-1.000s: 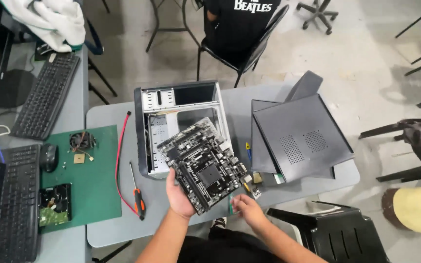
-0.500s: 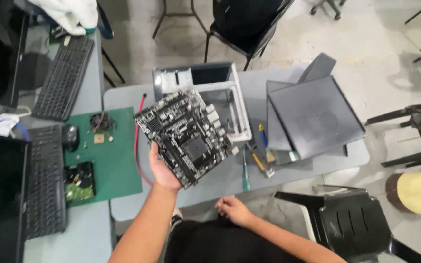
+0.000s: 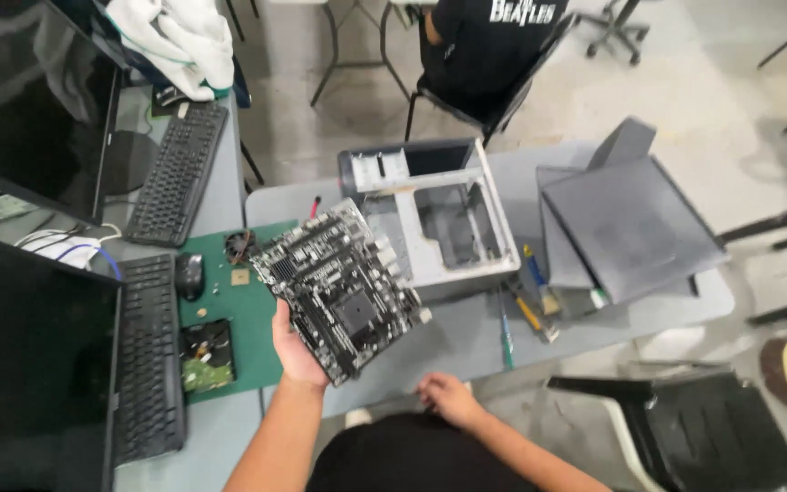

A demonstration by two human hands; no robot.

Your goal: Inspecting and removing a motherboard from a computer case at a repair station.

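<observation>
Motherboard (image 3: 339, 290) is out of the open PC case (image 3: 439, 223), held in the air over the green mat (image 3: 246, 314) by left hand (image 3: 295, 351), fingers curled under its edge. Right hand (image 3: 446, 397) empty, loosely open by the table edge (case is bare inside).

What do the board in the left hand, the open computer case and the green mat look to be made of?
Motherboard in the left hand: dark matte circuit laminate, studded with metal and plastic parts. Computer case: thin grey sheet metal, by its folded edges, probably steel. Green mat: flat, dull, likely rubber or vinyl.
</observation>
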